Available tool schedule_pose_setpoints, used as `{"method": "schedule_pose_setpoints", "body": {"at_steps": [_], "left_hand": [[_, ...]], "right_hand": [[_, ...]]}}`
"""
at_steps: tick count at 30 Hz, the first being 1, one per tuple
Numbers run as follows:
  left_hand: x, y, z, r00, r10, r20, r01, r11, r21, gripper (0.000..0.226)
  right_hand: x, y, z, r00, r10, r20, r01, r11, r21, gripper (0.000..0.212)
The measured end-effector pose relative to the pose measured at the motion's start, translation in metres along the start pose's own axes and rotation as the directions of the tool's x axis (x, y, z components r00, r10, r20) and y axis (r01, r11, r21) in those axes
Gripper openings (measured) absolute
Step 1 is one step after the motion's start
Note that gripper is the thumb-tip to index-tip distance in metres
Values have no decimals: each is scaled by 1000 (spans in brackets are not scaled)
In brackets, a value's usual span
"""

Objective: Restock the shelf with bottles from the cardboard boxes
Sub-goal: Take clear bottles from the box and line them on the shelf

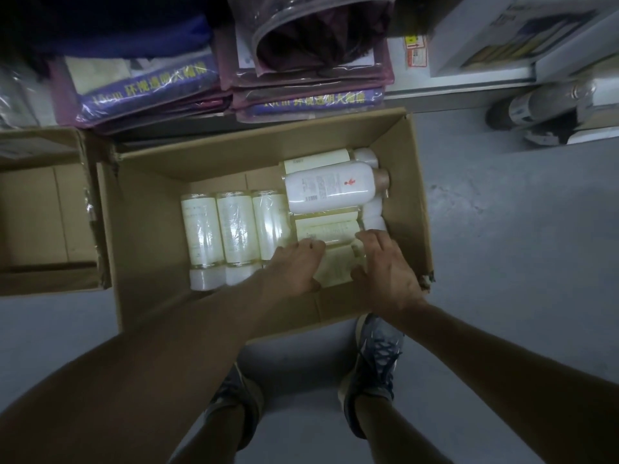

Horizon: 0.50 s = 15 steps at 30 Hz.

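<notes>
Head view, looking straight down into an open box (268,155) on a grey floor (502,229). Inside at left, three wrapped bottles (234,226) lying side by side, caps nearest. At right, more wrapped ones with a white bottle (330,187) lying across them. In the near right corner of the box, left hand (294,266) and right hand (388,272), fingers curled over a wrapped pack (335,262) from either side, gripping it. Just left, a second box (43,212). Beyond, purple bags (150,85) stacked. Below, shoes (375,363).
</notes>
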<state>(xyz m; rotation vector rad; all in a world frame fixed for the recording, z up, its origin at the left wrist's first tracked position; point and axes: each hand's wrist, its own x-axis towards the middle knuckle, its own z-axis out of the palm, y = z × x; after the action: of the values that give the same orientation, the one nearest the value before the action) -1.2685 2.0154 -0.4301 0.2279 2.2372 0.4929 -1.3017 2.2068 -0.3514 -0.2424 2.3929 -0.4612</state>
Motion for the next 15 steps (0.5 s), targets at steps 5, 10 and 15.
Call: {"method": "schedule_pose_setpoints", "body": {"at_steps": [5, 10, 15], "left_hand": [[-14, -27, -12, 989, -79, 126, 82, 997, -15, 92], [-47, -69, -21, 973, -116, 199, 140, 984, -110, 90], [-85, -93, -25, 963, -232, 139, 261, 930, -259, 103]], "right_hand": [[-2, 0, -1, 999, 32, -30, -30, 998, 59, 55], [8, -4, 0, 993, 103, -54, -96, 989, 116, 49], [18, -9, 7, 987, 153, -57, -143, 978, 154, 51]]}}
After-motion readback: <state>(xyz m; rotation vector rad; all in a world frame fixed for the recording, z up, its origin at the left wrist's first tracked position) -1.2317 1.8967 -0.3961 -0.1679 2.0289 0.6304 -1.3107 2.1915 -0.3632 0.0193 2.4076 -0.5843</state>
